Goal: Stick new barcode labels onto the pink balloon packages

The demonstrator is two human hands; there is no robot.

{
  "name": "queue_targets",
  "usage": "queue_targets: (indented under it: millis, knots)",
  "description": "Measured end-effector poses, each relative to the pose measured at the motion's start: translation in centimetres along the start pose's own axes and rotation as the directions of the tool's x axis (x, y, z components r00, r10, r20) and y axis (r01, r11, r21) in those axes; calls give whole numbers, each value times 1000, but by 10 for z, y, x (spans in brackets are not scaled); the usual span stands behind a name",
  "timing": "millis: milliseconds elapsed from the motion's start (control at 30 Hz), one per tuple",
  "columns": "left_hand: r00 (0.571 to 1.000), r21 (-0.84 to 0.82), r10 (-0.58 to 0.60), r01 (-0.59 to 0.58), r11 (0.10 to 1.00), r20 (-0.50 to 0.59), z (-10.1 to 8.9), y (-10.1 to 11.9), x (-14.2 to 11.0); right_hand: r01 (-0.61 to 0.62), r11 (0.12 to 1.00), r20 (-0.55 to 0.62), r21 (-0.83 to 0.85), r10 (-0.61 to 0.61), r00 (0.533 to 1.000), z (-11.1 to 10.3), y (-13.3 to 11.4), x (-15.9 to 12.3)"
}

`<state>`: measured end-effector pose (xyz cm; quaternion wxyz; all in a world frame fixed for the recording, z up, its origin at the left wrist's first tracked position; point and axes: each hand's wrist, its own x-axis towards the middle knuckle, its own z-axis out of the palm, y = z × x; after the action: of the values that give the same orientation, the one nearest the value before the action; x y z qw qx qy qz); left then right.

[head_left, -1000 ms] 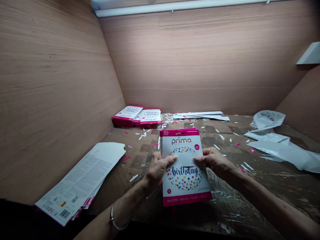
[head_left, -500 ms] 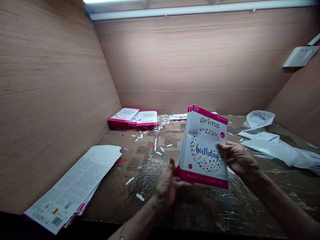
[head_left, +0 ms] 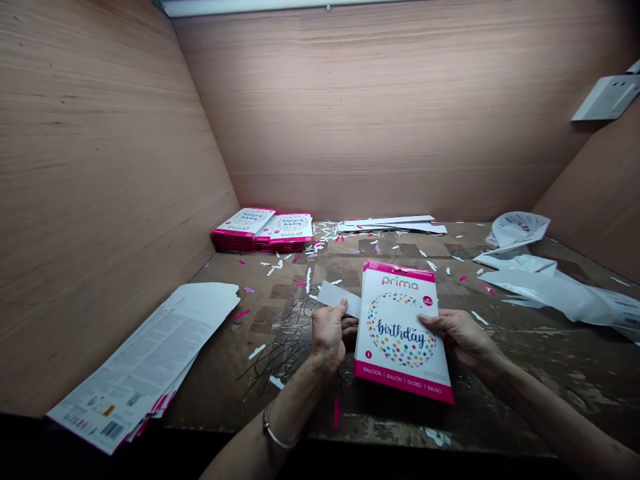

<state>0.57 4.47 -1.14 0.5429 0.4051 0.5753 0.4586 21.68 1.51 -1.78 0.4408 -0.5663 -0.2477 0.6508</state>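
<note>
A small stack of Prima "birthday" balloon packets (head_left: 400, 333) lies on the scarred wooden bench (head_left: 500, 373), white with pink bands and coloured dots. My left hand (head_left: 327, 333) pinches a white paper strip (head_left: 337, 298) at the packet's left edge. My right hand (head_left: 457, 337) holds the packet's right side, fingers lying across its face. The packet's lower left corner stays free of both hands.
Pink-edged packet stacks (head_left: 243, 230) stand at the back left. Printed sheets (head_left: 145, 360) lie at the left, white plastic sheets (head_left: 545, 290) at the right, and long white strips (head_left: 390, 225) at the back. Paper scraps and dark threads (head_left: 280, 350) litter the bench. Wooden panels enclose it.
The packet has dropped from the air to lie flat on the bench. The white strip, earlier on its face, is now off it and in my left hand.
</note>
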Motion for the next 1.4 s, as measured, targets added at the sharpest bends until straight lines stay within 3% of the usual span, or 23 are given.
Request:
queue_targets:
  millis: [100, 167, 233, 300, 400, 433, 533, 600, 700, 800, 900, 1033, 1233, 1400]
  knots:
    - [991, 293, 132, -123, 948, -12, 1, -4, 1, -53, 956, -24, -290, 48, 999, 4, 7, 11]
    - [969, 516, 244, -229, 825, 39, 2, -4, -4, -97, 878, -39, -468, 90, 995, 5, 6, 18]
    - [939, 690, 308, -324, 647, 153, 4, -3, -12, -124, 789, -54, -602, 115, 992, 5, 1, 23]
    - [909, 791, 304, -402, 461, 286, 7, -3, -20, -54, 599, -57, -799, 14, 998, 5, -3, 23]
    - [876, 856, 246, -468, 220, 416, 13, -6, -28, 56, 86, 29, -995, -285, 958, 12, -6, 14]
    - [869, 864, 226, -478, 155, 440, 15, -6, -29, 56, -21, 60, -998, -349, 935, 16, -5, 9]
    - [854, 869, 184, -496, 6, 486, 17, -8, -29, 54, -183, 135, -982, -468, 873, 23, 2, -1]
    - [850, 866, 171, -497, -56, 499, 18, -8, -28, 118, -250, 244, -961, -565, 788, 23, 10, -2]
    - [834, 854, 189, -499, -143, 519, 18, -7, -26, 350, -277, 445, -895, -608, 657, 15, 20, 5]
    - [805, 827, 201, -520, -214, 558, 18, -5, -26, 568, -237, 594, -789, -534, 602, 7, 26, 12]
    - [804, 812, 143, -544, -213, 576, 19, -1, -28, 648, -172, 651, -742, -417, 634, 2, 26, 10]
    - [816, 810, 78, -549, -204, 573, 20, 2, -27, 655, -107, 650, -748, -316, 691, 2, 24, 2]
    - [811, 795, 32, -564, -225, 584, 26, 3, -23, 651, -102, 652, -752, -263, 711, 3, 25, 2]
    - [830, 824, 41, -544, -158, 556, 24, -6, -31, 658, -74, 649, -749, -280, 707, 4, 24, 2]
